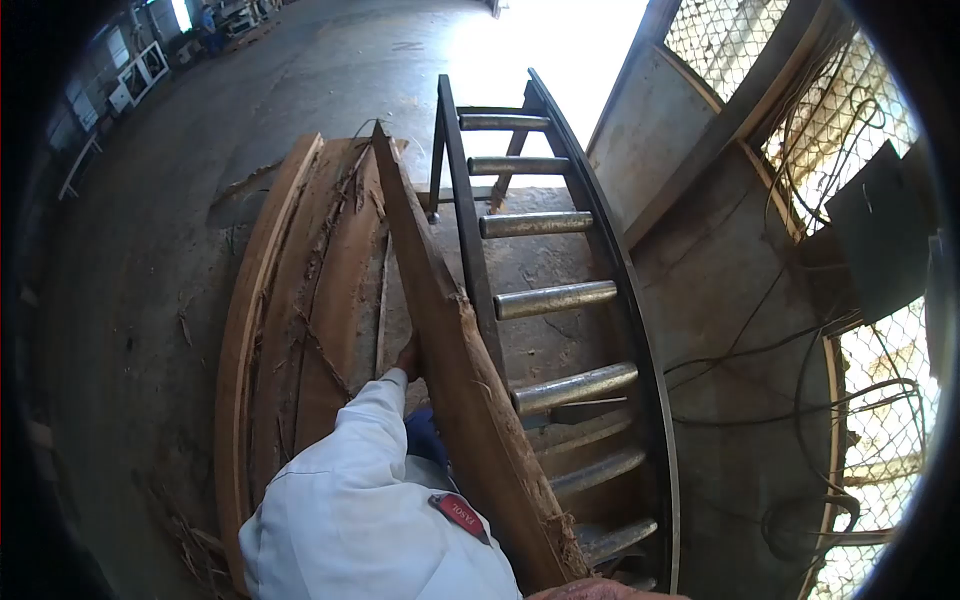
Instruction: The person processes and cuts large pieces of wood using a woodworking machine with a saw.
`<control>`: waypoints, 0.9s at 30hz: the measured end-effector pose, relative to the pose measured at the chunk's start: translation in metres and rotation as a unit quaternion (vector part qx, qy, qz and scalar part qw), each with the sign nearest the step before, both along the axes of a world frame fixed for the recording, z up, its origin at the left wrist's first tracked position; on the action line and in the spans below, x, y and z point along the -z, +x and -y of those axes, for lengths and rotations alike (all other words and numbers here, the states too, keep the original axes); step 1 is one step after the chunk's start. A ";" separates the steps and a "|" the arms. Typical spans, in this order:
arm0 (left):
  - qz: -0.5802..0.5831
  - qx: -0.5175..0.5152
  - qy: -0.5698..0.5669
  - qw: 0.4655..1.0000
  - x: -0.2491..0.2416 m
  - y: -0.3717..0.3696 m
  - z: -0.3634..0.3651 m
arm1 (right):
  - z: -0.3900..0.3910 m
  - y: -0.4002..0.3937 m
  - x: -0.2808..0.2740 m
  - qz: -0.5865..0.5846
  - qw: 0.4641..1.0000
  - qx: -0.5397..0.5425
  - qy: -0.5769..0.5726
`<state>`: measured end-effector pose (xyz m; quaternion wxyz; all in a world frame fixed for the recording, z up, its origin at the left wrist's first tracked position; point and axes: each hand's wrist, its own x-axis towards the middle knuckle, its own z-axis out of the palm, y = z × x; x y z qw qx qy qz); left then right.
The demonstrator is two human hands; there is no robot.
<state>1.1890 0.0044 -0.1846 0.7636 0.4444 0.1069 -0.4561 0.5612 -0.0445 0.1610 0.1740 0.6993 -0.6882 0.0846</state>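
Observation:
A long, rough-edged wooden plank stands tilted on its edge, running away from me beside the roller conveyor. My left hand, at the end of a white sleeve, is closed against the plank's left face, with its fingers partly hidden. At the bottom edge of the view, only a sliver of my right hand shows by the plank's near end; its fingers are out of sight. To the left lies a stack of similar planks with bark along their edges.
A wall with wire-mesh windows stands on the right, with loose cables hanging along it. Bark scraps litter the concrete floor at left. Frames lean far back on the left.

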 end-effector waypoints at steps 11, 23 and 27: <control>-0.020 0.015 -0.072 0.997 -0.002 0.023 0.007 | 0.021 0.030 0.010 0.009 0.999 0.045 -0.015; 0.033 0.036 -0.130 0.990 -0.108 0.023 -0.003 | 0.000 -0.001 0.014 0.020 0.993 0.117 0.020; 0.059 0.032 -0.174 0.982 -0.157 0.019 0.000 | -0.010 -0.017 0.018 0.026 0.989 0.143 0.023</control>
